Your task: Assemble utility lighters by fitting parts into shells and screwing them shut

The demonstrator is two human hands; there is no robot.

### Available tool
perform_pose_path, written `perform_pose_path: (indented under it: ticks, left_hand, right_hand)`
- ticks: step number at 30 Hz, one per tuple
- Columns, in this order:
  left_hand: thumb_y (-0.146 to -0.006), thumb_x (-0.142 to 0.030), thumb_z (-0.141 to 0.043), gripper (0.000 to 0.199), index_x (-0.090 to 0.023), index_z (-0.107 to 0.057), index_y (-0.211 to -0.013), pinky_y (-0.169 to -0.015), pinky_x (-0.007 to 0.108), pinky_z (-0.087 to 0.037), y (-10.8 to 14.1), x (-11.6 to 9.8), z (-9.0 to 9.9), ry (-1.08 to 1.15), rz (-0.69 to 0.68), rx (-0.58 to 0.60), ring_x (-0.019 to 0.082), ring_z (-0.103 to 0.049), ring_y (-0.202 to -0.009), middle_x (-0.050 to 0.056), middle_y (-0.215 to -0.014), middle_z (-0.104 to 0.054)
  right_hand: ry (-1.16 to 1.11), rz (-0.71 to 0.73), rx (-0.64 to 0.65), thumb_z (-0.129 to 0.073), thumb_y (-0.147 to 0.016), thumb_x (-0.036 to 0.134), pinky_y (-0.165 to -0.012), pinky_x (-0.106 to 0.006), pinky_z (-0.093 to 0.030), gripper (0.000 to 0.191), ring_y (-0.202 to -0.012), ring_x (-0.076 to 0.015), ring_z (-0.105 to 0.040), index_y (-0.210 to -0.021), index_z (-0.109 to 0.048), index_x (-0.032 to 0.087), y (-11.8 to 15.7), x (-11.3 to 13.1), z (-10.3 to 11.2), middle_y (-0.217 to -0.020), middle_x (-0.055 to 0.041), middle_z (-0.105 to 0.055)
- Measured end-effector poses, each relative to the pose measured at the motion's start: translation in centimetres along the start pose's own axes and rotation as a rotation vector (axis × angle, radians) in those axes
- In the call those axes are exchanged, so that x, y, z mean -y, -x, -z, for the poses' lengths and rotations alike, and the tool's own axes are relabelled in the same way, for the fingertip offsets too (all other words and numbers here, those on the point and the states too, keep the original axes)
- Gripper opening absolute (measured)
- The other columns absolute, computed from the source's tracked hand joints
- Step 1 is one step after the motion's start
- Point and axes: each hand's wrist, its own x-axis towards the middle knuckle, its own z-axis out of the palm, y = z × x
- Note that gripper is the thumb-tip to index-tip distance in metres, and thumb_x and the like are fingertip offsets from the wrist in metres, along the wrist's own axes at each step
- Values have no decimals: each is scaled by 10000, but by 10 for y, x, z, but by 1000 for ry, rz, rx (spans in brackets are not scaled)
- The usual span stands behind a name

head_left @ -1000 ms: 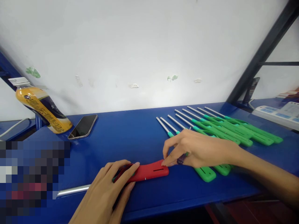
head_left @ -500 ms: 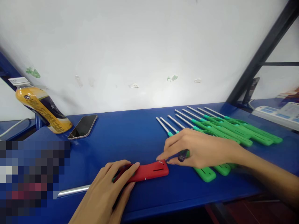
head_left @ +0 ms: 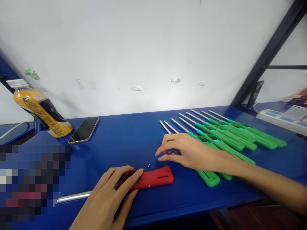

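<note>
A red stick lighter (head_left: 157, 178) lies flat on the blue table, its metal tube (head_left: 74, 196) pointing left. My left hand (head_left: 112, 191) is closed around the lighter's trigger end, which it partly hides. Just past the red handle a tiny screw (head_left: 149, 165) rests on the table, and a small hole shows at the handle's end. My right hand (head_left: 184, 150) hovers to the right of the screw, thumb and index fingertips slightly apart. Its other fingers keep a purple-handled screwdriver (head_left: 173, 152) against the palm; the shaft is hidden.
Several green stick lighters (head_left: 227, 135) lie side by side on the right, partly under my right arm. A phone (head_left: 83, 130) and a tilted yellow drink bottle (head_left: 43, 110) are at the left. Behind the table (head_left: 124, 137) rises a white wall (head_left: 144, 48).
My right hand has moved slightly left and up, off the red handle's end. The screw, earlier at that end by the fingertips, now lies on the table. My left hand stays on the lighter.
</note>
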Motion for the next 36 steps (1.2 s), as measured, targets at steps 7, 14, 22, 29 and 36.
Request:
perform_pose_path:
  ticks: [7, 14, 22, 29, 36]
  left_hand:
    - [-1063, -317, -570, 334, -380, -651, -1381, -912, 286, -684, 1, -4, 4, 72, 1, 36, 183, -773, -1056, 15, -1235, -749]
    - [-1077, -323, -556, 327, -363, -635, -1392, -893, 334, -699, -1, -5, 0, 49, 1, 29, 201, -776, -1039, 32, -1241, -740]
    - [-1087, -320, -537, 329, -367, -635, -1397, -882, 345, -704, 0, -5, 0, 55, 9, 17, 210, -770, -1040, 33, -1236, -742]
    - [-1094, -344, -542, 359, -394, -598, -1444, -939, 358, -690, 1, -3, -1, 46, 28, 62, 201, -762, -1083, 21, -1278, -724]
    - [-1085, -350, -550, 370, -378, -596, -1451, -911, 388, -699, 2, 0, -3, -23, 65, 7, 227, -769, -1092, 34, -1280, -724]
  right_hand:
    - [28, 37, 96, -712, -1030, 247, -795, -265, -503, 264, -916, -161, -739, -1283, -777, 285, -12, 1, -17, -1245, -32, -760]
    - [46, 61, 183, -705, -985, 153, -781, -273, -464, 120, -943, -194, -724, -949, -791, 230, -48, 2, -22, -1033, -28, -777]
    - [-98, -89, 70, -674, -974, 109, -697, -239, -464, 138, -779, -155, -742, -961, -758, 218, -32, 0, -7, -866, 6, -816]
    - [-151, -113, 36, -649, -1039, 224, -814, -281, -514, 256, -940, -193, -760, -1271, -757, 223, -22, -6, 1, -1033, -39, -833]
    - [-182, -87, 53, -586, -1066, 202, -847, -259, -542, 251, -1016, -179, -760, -1126, -830, 223, -16, 1, 10, -1119, -47, -826]
